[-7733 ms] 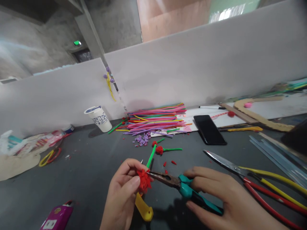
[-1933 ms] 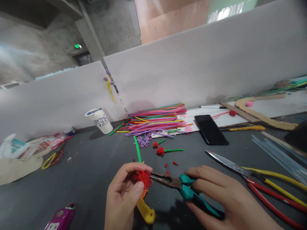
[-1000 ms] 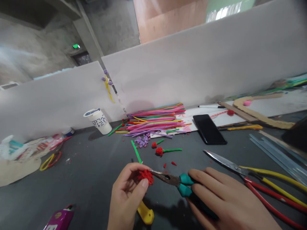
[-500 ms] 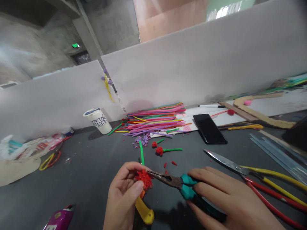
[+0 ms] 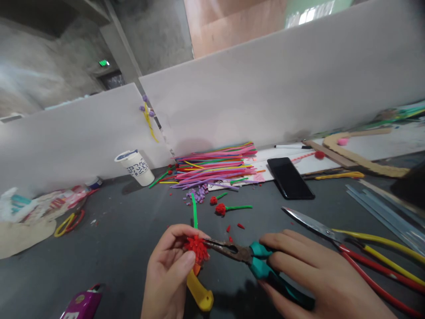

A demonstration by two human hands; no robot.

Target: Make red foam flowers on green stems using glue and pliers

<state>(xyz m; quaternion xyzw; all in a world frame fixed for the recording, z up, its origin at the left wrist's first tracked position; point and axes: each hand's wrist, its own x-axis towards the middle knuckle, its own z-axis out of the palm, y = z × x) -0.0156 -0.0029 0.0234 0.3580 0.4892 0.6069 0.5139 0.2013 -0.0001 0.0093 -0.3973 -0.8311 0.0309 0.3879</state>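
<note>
My left hand (image 5: 171, 270) pinches a fuzzy red flower head (image 5: 197, 249) between thumb and fingers. A green stem (image 5: 194, 210) sticks up behind that hand. My right hand (image 5: 308, 270) is wrapped round the teal handles of needle-nose pliers (image 5: 244, 254), whose tips touch the flower's upper right side. Below the flower lies a yellow-handled tool (image 5: 200, 292), partly hidden. Beyond my hands are a small red ball on a green stem (image 5: 220, 209) and several red snippets (image 5: 241, 226).
Large scissors (image 5: 328, 232) lie open at the right, below a black phone (image 5: 290, 178). Bundled coloured pipe cleaners (image 5: 215, 166) lie by the white partition (image 5: 265, 93). A paper cup (image 5: 139, 169) stands back left. A purple lighter (image 5: 83, 303) is near front left.
The red flower head and my left hand have shifted slightly left. The pliers' tips have moved a little with them and still touch the petals.
</note>
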